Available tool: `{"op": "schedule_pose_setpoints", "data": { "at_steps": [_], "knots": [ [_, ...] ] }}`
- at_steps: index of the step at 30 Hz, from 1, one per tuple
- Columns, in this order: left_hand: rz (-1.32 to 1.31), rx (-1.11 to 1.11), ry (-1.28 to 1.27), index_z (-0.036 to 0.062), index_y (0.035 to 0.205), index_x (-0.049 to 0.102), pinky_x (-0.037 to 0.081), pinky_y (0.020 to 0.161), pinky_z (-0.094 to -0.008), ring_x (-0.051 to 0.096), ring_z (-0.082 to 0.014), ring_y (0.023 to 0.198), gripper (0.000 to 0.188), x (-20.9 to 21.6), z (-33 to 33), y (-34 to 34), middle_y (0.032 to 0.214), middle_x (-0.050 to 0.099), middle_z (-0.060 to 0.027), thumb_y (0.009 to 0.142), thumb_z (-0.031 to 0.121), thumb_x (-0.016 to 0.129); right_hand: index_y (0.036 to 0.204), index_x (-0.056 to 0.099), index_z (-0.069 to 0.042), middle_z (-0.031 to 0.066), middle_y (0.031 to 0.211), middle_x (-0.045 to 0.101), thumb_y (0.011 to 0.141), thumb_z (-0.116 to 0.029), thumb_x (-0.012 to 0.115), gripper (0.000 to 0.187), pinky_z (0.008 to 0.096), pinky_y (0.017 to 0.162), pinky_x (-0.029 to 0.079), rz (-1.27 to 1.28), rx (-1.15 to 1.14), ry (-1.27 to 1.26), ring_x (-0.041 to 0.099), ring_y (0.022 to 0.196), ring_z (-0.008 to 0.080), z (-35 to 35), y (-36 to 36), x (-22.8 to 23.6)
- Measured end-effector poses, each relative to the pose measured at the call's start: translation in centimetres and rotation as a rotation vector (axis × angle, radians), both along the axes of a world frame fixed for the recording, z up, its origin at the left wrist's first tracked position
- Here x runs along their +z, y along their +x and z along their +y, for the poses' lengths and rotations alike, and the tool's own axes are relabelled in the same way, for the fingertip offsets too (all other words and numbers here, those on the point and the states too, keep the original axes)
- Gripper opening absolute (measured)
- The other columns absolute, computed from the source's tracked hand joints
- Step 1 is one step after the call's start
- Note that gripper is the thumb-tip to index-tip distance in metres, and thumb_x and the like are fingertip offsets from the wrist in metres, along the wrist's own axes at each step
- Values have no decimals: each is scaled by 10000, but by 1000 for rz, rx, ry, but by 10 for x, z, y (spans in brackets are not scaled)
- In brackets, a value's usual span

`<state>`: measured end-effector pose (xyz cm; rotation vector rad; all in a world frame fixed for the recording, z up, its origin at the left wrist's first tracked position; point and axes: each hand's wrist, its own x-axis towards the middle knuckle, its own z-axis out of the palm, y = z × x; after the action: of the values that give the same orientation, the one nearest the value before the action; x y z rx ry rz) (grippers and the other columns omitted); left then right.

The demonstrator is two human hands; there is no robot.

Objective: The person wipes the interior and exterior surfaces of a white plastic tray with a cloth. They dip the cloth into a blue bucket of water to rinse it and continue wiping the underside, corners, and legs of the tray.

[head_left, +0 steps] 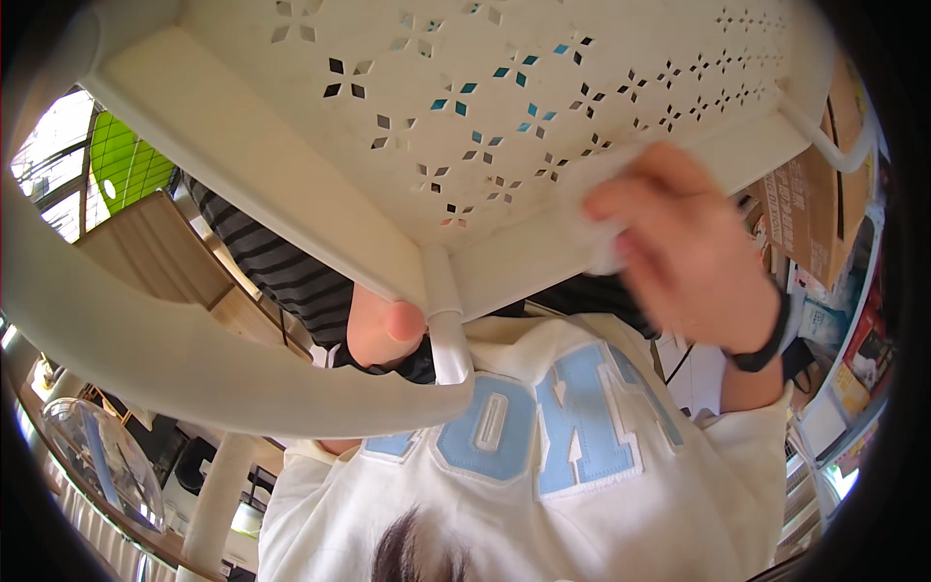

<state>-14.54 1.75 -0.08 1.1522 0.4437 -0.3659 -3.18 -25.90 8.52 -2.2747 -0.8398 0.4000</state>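
A white plastic rack shelf (543, 209) with flower-shaped cutouts and raised side walls fills the upper part of the view, tilted. My left hand (383, 325) is at its near corner, the thumb over the lower edge; the other fingers are hidden behind the wall. My right hand (689, 247), with a dark band on the wrist, is closed and blurred by motion at the right part of the near wall. A soft white wipe (607, 250) shows under its fingers, against the wall; whether it is cloth or paper I cannot tell.
A thick curved white tube (233, 373) sweeps across the left, its end by the shelf corner. A white loop handle (834, 145) juts out at the right. Beyond stand a brown cardboard box (810, 209), a beige panel (160, 252) and a clear round container (102, 456).
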Motion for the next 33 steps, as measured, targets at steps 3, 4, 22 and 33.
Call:
{"op": "schedule_pose_setpoints", "data": {
  "at_steps": [3, 4, 22, 33],
  "knots": [
    [-4, 0, -1, -23, 1128, 514, 437, 779, -316, 547, -174, 908, 860, 3, 2, -1, 1029, 579, -81, 657, 686, 637, 929, 578, -49, 98, 744, 549, 629, -46, 596, 301, 351, 661, 444, -52, 173, 224, 527, 730, 267, 56, -19, -15],
    [-2, -3, -14, -24, 1127, 514, 437, 780, -317, 547, -175, 910, 859, 0, 3, 0, 1030, 578, -82, 657, 685, 638, 934, 582, -39, 79, 696, 551, 647, -76, 584, 290, 340, 671, 440, -107, 152, 173, 533, 748, 249, 68, -26, -16],
    [-28, 34, -125, -29, 1151, 504, 425, 816, -326, 536, -182, 943, 889, 14, -35, -2, 1081, 560, -87, 645, 689, 644, 972, 530, -55, 192, 745, 518, 789, -46, 546, 184, 430, 598, 447, -564, -448, -741, 549, 679, 360, -115, 38, 4],
    [53, 29, 67, -38, 1174, 487, 461, 595, -286, 565, -165, 730, 976, 24, -34, 3, 924, 581, -73, 598, 738, 624, 809, 534, 54, 215, 815, 516, 688, -8, 535, 136, 411, 712, 446, -316, -581, -140, 522, 799, 355, -12, -21, -4]
  ]
}}
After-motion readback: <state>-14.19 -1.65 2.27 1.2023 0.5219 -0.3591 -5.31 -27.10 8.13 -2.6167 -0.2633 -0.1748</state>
